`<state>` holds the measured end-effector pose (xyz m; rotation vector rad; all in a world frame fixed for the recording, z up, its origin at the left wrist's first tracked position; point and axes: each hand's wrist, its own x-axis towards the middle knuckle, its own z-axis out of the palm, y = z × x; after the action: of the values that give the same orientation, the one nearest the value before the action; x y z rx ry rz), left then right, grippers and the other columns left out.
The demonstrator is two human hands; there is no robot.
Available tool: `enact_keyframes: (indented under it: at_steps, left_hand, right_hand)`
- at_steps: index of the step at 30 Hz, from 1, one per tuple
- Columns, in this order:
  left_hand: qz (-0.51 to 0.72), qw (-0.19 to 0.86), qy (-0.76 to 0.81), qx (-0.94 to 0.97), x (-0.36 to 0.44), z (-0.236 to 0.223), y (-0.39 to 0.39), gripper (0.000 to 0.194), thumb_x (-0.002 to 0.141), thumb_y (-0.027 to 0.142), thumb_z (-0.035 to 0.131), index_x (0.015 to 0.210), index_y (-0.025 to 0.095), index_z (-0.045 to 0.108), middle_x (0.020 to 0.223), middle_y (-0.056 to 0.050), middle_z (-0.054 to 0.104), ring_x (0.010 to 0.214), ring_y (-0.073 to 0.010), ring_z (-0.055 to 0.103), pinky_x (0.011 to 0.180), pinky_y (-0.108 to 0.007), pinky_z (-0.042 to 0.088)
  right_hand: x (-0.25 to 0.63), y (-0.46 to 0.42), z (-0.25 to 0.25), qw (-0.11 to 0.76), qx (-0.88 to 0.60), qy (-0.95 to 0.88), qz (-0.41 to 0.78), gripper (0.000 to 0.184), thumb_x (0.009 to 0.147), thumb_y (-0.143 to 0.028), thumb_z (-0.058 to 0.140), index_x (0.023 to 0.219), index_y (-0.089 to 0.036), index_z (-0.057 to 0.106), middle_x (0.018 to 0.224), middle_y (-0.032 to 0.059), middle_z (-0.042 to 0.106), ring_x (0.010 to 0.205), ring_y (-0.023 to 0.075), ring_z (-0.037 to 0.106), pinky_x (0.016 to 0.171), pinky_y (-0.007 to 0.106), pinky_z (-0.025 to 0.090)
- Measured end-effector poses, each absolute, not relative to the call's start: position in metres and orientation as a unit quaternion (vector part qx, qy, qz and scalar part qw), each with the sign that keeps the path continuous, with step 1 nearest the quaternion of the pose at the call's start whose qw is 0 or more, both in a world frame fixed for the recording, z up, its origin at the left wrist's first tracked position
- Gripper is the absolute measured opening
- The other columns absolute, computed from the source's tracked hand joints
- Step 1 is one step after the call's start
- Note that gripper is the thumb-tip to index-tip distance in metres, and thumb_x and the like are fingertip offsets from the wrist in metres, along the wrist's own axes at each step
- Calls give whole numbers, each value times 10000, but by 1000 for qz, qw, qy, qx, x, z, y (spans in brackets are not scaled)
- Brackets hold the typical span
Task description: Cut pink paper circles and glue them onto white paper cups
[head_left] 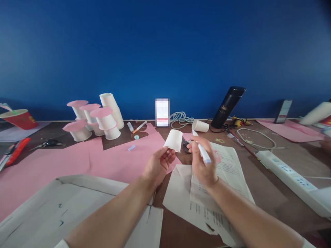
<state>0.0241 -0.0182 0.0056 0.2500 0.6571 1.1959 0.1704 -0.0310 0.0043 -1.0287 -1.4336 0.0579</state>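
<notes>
In my left hand (159,164) is a white paper cup (173,140), turned upside down, its rim pinched between my fingers and thumb. My right hand (203,162), just right of the cup, is closed around a white pen-like tube (203,151) with a pale lavender end. The tube's narrow white tip points up and away, apart from the cup. Black scissors (186,146) lie between my hands, partly hidden. Pink paper (124,162) spreads under the left hand, with a small lavender cap (131,147) on it. Printed sheets (230,165) lie beneath the right hand.
Back left, paper cups with pink discs (102,112) stand stacked beside nested cups (111,110). A phone (162,112) leans on the blue wall. A black flask (227,107), a cup on its side (201,126) and a power strip (287,175) are rightward; a red-handled cutter (17,151) lies left.
</notes>
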Motion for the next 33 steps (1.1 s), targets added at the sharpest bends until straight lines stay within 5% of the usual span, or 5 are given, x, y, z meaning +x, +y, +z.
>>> enact_keyframes:
  at_steps: [7, 12, 19, 26, 33]
  left_hand:
    - [493, 822, 266, 106, 20, 9, -21, 81, 814, 117, 620, 737, 98, 634, 697, -57, 655, 685, -109, 653, 699, -209, 554]
    - [462, 830, 275, 147, 21, 7, -23, 96, 817, 131, 631, 729, 99, 653, 699, -66, 668, 680, -118, 656, 682, -219, 554]
    - [458, 808, 270, 252, 25, 2, -27, 87, 774, 180, 729, 763, 98, 701, 792, -79, 707, 791, -136, 673, 816, -239, 536]
    - [512, 780, 303, 193, 24, 3, -21, 43, 811, 131, 674, 801, 104, 706, 805, -70, 710, 765, -110, 672, 786, -210, 547]
    - [546, 756, 292, 212, 25, -4, -18, 57, 810, 155, 673, 794, 111, 705, 835, -69, 709, 830, -125, 675, 857, -236, 523]
  right_hand:
    - [180, -3, -10, 662, -487, -452, 347, 397, 875, -570, 540, 1106, -247, 553, 1009, 50, 713, 838, 200, 702, 684, 339, 564]
    - [176, -6, -11, 626, -425, -465, 459, 411, 830, -551, 620, 1081, -228, 588, 891, 30, 690, 741, 186, 671, 608, 296, 530]
    - [175, -9, -7, 617, -500, -435, 425, 516, 751, -558, 694, 1096, -193, 579, 764, 23, 670, 635, 188, 636, 498, 283, 489]
    - [181, -6, -10, 658, -528, -510, 171, 356, 912, -465, 539, 1174, -226, 560, 1134, 91, 648, 970, 212, 651, 769, 375, 549]
    - [179, -26, 7, 602, -411, -685, 6, 303, 936, -205, 531, 1228, -273, 579, 1130, 62, 665, 986, 204, 629, 855, 407, 517]
